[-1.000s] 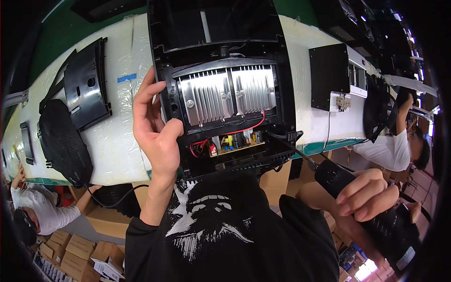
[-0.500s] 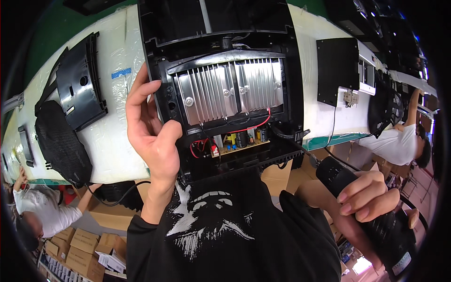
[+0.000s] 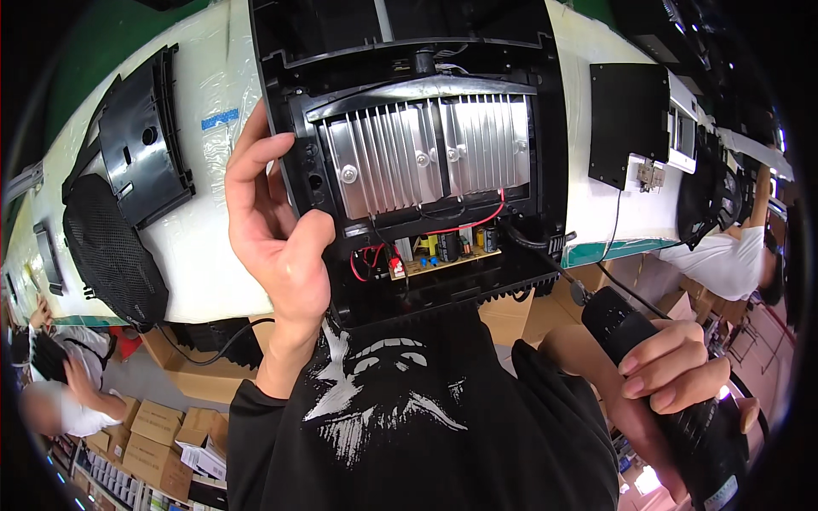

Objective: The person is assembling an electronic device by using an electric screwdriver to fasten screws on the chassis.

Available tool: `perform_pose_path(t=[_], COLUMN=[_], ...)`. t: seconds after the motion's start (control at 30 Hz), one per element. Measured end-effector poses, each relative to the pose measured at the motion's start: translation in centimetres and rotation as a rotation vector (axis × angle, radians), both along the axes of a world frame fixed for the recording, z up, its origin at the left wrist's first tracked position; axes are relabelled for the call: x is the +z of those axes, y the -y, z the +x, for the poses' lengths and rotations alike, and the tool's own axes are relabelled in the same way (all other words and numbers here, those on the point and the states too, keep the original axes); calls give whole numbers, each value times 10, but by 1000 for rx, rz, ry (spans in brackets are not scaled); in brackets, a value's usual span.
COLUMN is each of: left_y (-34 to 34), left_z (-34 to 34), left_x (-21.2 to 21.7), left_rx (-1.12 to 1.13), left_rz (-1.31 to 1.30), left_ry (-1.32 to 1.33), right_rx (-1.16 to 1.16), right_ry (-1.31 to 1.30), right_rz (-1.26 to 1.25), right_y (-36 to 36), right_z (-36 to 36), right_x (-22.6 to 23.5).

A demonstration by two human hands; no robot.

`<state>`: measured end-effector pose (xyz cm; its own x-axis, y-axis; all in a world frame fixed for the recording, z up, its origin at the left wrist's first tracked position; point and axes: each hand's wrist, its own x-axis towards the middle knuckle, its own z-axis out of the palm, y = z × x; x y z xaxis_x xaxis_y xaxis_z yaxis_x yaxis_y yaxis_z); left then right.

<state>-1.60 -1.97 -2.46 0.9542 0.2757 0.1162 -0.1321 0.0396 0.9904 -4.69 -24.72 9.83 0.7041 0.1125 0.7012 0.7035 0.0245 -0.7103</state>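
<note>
Gripping the left wall of the open black housing point(image 3: 281, 60), the left hand point(image 3: 277, 230) is bracing it with the thumb pressed against the frame beside the finned metal heat sink point(image 3: 426, 157) and the fingers curled around the outer edge, at about 9 o'clock from the heat sink. The right hand point(image 3: 673, 375) is closing fully around the black powered screwdriver point(image 3: 673, 400) at 4 o'clock in the view; its slim bit is pointing up and left toward the housing's lower right corner, where a thick black cable point(image 3: 521, 236) is entering, though whether the tip is touching anything cannot be told. The housing is lying on the white-covered bench point(image 3: 196, 255), directly in front of the person, with its near edge overhanging toward the dark printed shirt point(image 3: 409, 417). Below the heat sink, a small circuit board point(image 3: 447, 255) with red wires point(image 3: 464, 223) is sitting exposed. At 9 o'clock on the bench, a black panel point(image 3: 141, 145) and a round mesh grille point(image 3: 111, 247) are resting well apart from the housing; at 2 o'clock a flat black plate point(image 3: 626, 123) is lying. Judged from this pose, good practice is calling for keeping the left hand steady on the frame, holding the bit square to the screw head, and steering the shaft away from the red wires and cable before pressing the trigger.
</note>
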Motion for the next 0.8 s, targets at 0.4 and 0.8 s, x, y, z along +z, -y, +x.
perform_pose_path(t=[0.4, 0.8], left_y=[-1, 1], left_z=[-1, 1], left_x=[-3, -1], left_rx=[5, -39], left_rz=[1, -66], left_ry=[10, 38], right_rx=[52, -167], right_ry=[33, -68], right_rz=[-29, 123], right_y=[-5, -10], right_z=[11, -2], right_x=[-10, -4])
